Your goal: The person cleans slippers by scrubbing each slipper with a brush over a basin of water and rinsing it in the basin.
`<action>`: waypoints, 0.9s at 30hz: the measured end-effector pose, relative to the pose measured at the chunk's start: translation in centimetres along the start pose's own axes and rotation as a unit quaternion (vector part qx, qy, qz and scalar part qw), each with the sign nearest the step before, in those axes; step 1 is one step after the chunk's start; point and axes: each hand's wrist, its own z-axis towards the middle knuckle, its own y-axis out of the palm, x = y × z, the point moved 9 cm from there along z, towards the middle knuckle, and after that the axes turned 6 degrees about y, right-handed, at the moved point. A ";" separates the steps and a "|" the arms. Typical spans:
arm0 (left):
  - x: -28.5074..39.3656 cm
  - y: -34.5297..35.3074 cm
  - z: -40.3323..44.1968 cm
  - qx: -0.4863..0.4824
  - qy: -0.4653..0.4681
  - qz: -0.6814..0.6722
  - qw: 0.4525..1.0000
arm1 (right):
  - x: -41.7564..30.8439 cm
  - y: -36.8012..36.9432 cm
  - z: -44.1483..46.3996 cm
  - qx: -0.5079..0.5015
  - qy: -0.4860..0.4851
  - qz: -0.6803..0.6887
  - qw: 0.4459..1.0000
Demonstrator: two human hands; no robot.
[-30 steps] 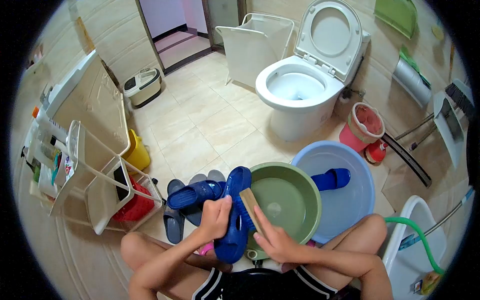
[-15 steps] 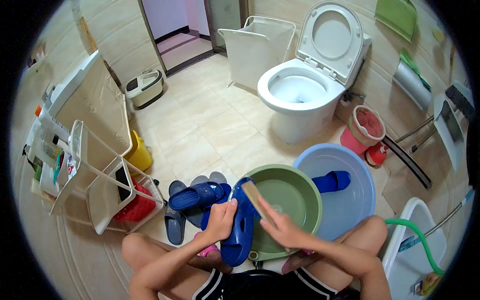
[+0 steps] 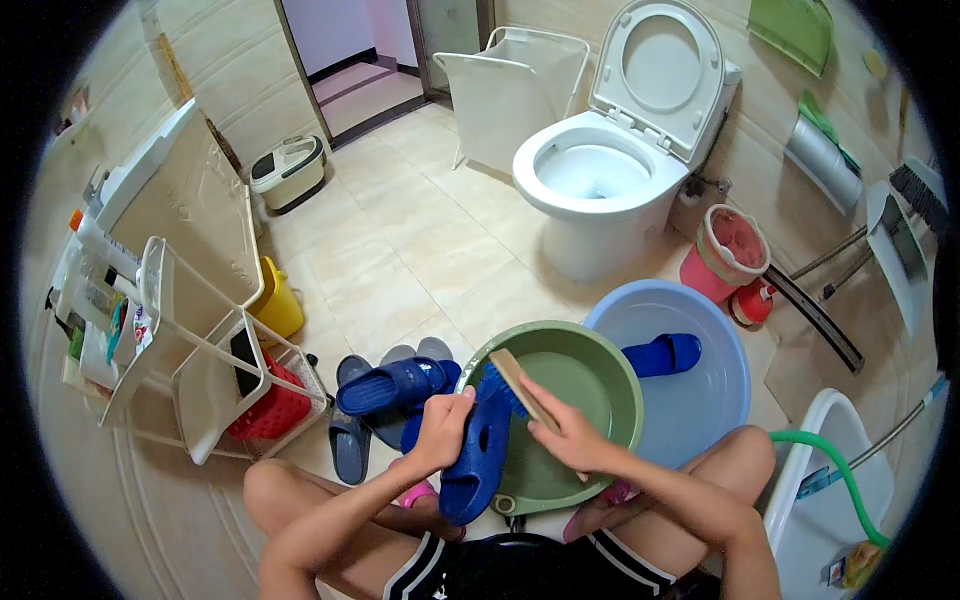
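Observation:
My left hand (image 3: 443, 430) is closed around the side of a blue slipper (image 3: 474, 462), which tilts over the left rim of a green basin (image 3: 632, 440). In my right hand (image 3: 570, 432) is a wooden scrub brush (image 3: 522, 385) with blue bristles. Its bristles lie against the upper part of the slipper. Water fills part of the green basin beneath the brush. Another blue slipper (image 3: 662, 356) rests in the light-blue basin (image 3: 742, 380) on the right. To the left, several blue and grey slippers (image 3: 390, 388) are heaped on the floor.
A toilet (image 3: 600, 190) with its lid up stands ahead, beside a white laundry hamper (image 3: 510, 95). Pink bucket (image 3: 728, 250) and brooms line the right wall. A white rack (image 3: 250, 400) stands left; a white tub (image 3: 850, 470) with a green hose (image 3: 825, 445) sits right.
The brush has shifted slightly up in view, with its bristles now visible on the slipper. The slipper has tilted a little; both hands keep their grip.

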 end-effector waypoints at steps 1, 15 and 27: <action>-0.1 -0.1 0.2 0.006 -0.002 0.011 1.000 | 0.4 -0.3 0.3 -0.002 0.025 -0.004 1.000; 0.7 -0.6 -0.2 0.031 -0.066 -0.071 0.995 | 0.6 0.2 -0.2 0.003 0.066 -0.015 0.998; 0.3 -0.8 0.8 0.005 -0.025 -0.043 0.999 | 1.1 -0.1 0.6 0.038 0.060 -0.018 0.997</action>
